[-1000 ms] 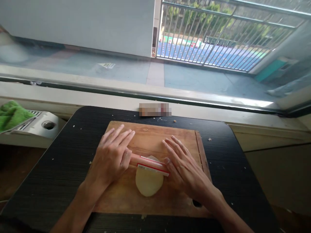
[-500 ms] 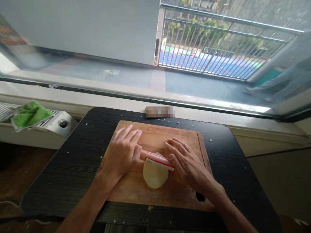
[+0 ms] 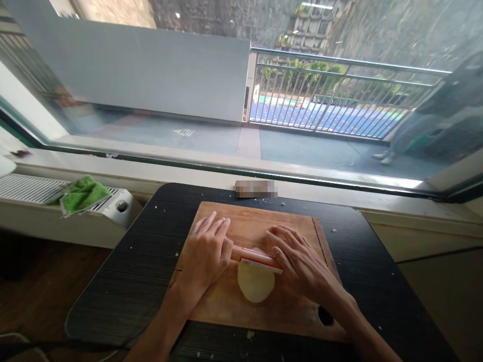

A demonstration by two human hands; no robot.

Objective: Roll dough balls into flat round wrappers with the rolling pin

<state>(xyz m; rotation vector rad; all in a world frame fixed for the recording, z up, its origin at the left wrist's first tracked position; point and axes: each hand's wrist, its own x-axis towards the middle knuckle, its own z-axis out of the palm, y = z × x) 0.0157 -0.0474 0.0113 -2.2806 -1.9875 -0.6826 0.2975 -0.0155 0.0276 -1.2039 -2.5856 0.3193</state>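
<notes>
A wooden rolling pin (image 3: 260, 259) with a red-and-white label lies across the upper part of a round, flat piece of pale dough (image 3: 256, 284). Both rest on a wooden cutting board (image 3: 219, 311). My left hand (image 3: 209, 249) is over the pin's left end, its fingers reaching forward past it and the thumb against it. My right hand (image 3: 298, 259) covers the right end, palm down, fingers stretched forward over the pin. Both ends of the pin are hidden beneath my hands. Most of the dough shows on the near side of the pin, with a sliver beyond it.
The board lies on a black table (image 3: 124, 281) scattered with small crumbs. A blurred-out small box (image 3: 256, 189) sits at the table's far edge, by the windowsill. On the left, a green cloth (image 3: 85, 193) hangs over a white radiator (image 3: 33, 188). A large window stands ahead.
The whole view has shifted, so the table and board appear lower and further right. My hands keep hold of the pin, which stays across the upper part of the dough.
</notes>
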